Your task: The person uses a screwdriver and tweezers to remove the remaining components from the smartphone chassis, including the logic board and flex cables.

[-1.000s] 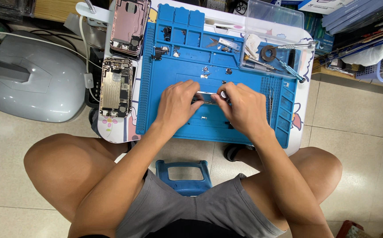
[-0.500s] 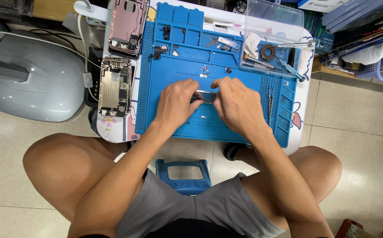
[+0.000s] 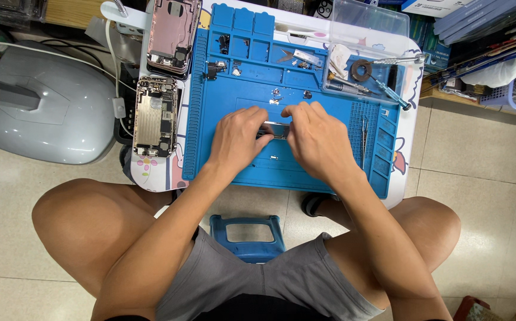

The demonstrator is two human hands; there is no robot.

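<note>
Blue silicone mat covers most of the small white table, with tiny screws and bits of metal scattered across its upper half. Two opened phone shells lie along the left edge, a pink one above a gold one. A clear tray at upper right holds a roll of tape and a blue-handled screwdriver; tweezers lie in the mat's right groove. A grey lamp base stands on the floor to the left, and a blue stool shows between the knees.

Both hands meet at the mat's centre. The left hand and the right hand have their fingers curled down, pinching a small dark part between them from either side. Knuckles hide most of that part, so its shape cannot be told.
</note>
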